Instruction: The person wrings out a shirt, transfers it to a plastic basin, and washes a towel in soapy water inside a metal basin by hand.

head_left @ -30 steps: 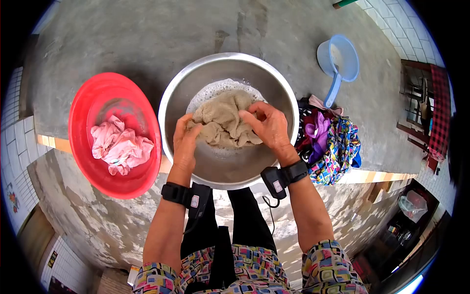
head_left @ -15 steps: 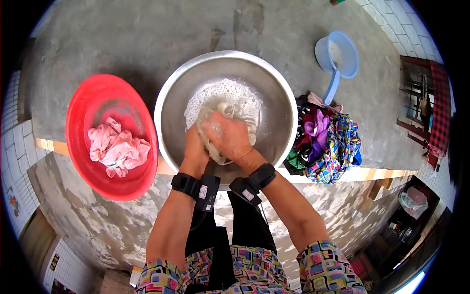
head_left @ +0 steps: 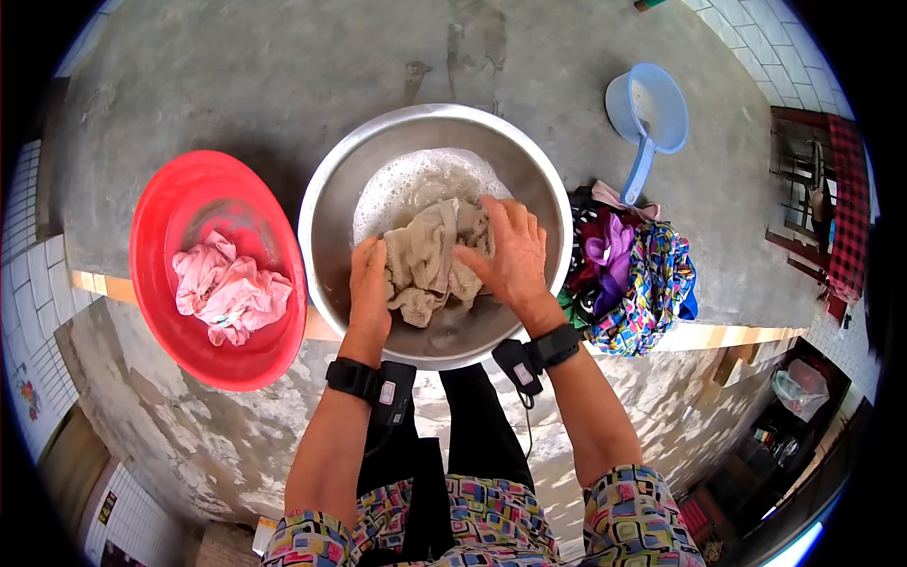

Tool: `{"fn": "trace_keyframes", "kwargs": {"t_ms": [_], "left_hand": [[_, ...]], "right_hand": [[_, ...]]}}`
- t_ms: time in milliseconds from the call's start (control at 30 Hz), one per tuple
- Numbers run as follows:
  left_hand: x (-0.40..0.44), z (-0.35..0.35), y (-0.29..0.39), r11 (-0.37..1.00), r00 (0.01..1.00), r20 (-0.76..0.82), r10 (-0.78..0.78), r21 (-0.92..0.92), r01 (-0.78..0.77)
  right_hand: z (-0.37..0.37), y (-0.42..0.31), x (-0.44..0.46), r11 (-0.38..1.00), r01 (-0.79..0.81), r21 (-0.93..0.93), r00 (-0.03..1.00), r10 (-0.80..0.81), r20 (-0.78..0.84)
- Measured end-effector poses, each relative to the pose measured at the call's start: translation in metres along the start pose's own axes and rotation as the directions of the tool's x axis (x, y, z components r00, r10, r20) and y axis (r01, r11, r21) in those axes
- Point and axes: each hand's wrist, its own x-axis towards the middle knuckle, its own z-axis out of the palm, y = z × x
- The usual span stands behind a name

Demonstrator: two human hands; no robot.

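Note:
A wet beige-grey cloth (head_left: 430, 260) lies bunched in the large steel basin (head_left: 326, 189), beside whitish suds (head_left: 406, 184). My left hand (head_left: 368, 293) is at the cloth's left edge, its fingers fairly straight and not wrapped round it. On the other side, my right hand (head_left: 518, 265) rests against the cloth with thumb and fingers spread apart. Both wrists wear black straps with small boxes.
On the left stands a red basin (head_left: 156, 274) with a pink cloth (head_left: 231, 288) in it. Right of the steel basin lies a pile of colourful clothes (head_left: 642, 283), below a blue ladle (head_left: 661, 109). All stand on a grey concrete surface (head_left: 255, 76).
Half a second ago my hands were together over the cloth, pressing it. Now they have parted to its two sides, the right hand has opened, and the cloth lies more spread out.

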Motion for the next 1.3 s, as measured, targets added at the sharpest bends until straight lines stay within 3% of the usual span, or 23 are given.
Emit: {"fn": "trace_keyframes", "kwargs": {"t_ms": [33,100,133,167,233,267,300,367,400,433,533,600,700,767,833,867,900,967,1033,1100,1133,1233,1300], "left_hand": [[0.007,-0.002,-0.019,0.993,0.992,0.049,0.118,0.026,-0.119],[0.005,0.013,-0.027,0.990,0.996,-0.010,0.093,0.112,-0.091],[0.004,0.022,-0.020,0.998,0.999,-0.012,0.050,-0.030,-0.050],[0.004,0.027,-0.018,0.986,1.000,-0.004,0.000,-0.169,-0.001],[0.008,0.026,-0.009,0.984,1.000,-0.015,-0.016,-0.178,0.013],[0.011,0.020,-0.004,0.969,0.996,0.038,-0.076,-0.231,0.082],[0.013,0.016,0.001,0.948,0.986,0.095,-0.134,-0.279,0.156],[0.015,0.015,-0.003,0.952,0.993,0.102,-0.061,-0.292,0.088],[0.013,0.014,-0.005,0.963,0.987,0.118,-0.114,-0.233,0.139],[0.009,0.016,0.000,0.967,0.977,0.131,-0.165,-0.171,0.187],[0.002,0.027,0.009,0.984,0.985,0.098,-0.145,-0.090,0.154],[-0.005,0.028,0.017,0.975,0.977,0.163,-0.140,-0.149,0.165],[0.000,0.015,0.025,0.969,0.988,0.122,-0.093,-0.218,0.118],[0.012,-0.002,0.019,0.992,0.992,0.124,-0.037,-0.117,0.052],[0.025,-0.011,0.003,0.968,0.971,0.033,0.239,0.077,-0.240],[0.029,-0.012,0.001,0.960,0.981,-0.009,0.192,0.208,-0.186],[0.030,-0.010,-0.003,0.960,0.982,-0.008,0.189,0.214,-0.183],[0.025,0.009,-0.002,0.992,0.993,0.002,0.120,-0.044,-0.119],[0.029,0.014,0.007,0.995,0.997,-0.013,0.076,-0.062,-0.077],[0.021,0.019,0.024,0.989,0.997,0.020,-0.077,-0.123,0.078],[0.025,0.016,0.021,0.985,0.997,0.024,-0.069,-0.159,0.072],[0.025,0.011,0.013,0.987,0.986,0.132,-0.097,-0.116,0.113],[0.017,0.013,0.005,0.993,0.981,0.160,-0.107,-0.026,0.113]], "right_hand": [[0.014,0.001,0.002,1.000,-0.002,0.002,1.000,0.002,0.002],[0.047,-0.009,0.008,0.976,-0.134,-0.172,0.968,0.166,0.190],[0.060,-0.008,0.014,0.981,-0.185,-0.049,0.945,0.192,0.264],[0.064,-0.012,0.013,0.981,-0.185,-0.050,0.945,0.192,0.266],[0.071,-0.021,0.003,0.912,-0.251,0.325,0.955,0.178,0.238],[0.057,-0.032,-0.003,0.911,-0.182,0.371,0.980,0.140,0.138],[0.042,-0.045,-0.009,0.912,-0.181,0.369,0.980,0.137,0.144],[0.025,-0.067,-0.016,0.870,-0.256,0.421,0.953,0.155,0.260],[0.034,-0.066,-0.018,0.887,-0.172,0.429,0.985,0.144,0.097],[0.038,-0.057,-0.013,0.887,-0.169,0.429,0.985,0.143,0.092],[0.040,-0.022,0.023,0.931,-0.156,0.331,0.987,0.158,0.022],[0.032,-0.012,0.028,0.941,-0.135,0.310,0.991,0.134,0.023],[0.009,0.002,0.028,0.926,-0.208,0.316,0.978,0.191,0.083],[0.006,0.009,0.027,0.973,-0.219,0.073,0.975,0.216,0.044],[0.010,0.008,0.030,0.969,-0.245,-0.011,0.966,0.245,0.086],[0.020,0.006,0.034,0.989,-0.146,-0.009,0.988,0.146,-0.042],[0.031,0.003,0.038,0.999,-0.047,-0.020,0.985,0.043,-0.169],[0.059,-0.010,0.042,1.000,0.014,0.012,0.983,-0.012,-0.184],[0.074,-0.032,0.036,0.960,-0.122,0.253,0.986,0.087,0.145],[0.073,-0.055,0.018,0.921,-0.199,0.334,0.966,0.129,0.222],[0.068,-0.063,0.011,0.874,-0.272,0.403,0.943,0.159,0.293],[0.051,-0.072,-0.008,0.837,-0.169,0.520,0.983,0.106,0.150],[0.048,-0.056,-0.002,0.845,-0.188,0.500,0.978,0.114,0.175]]}}
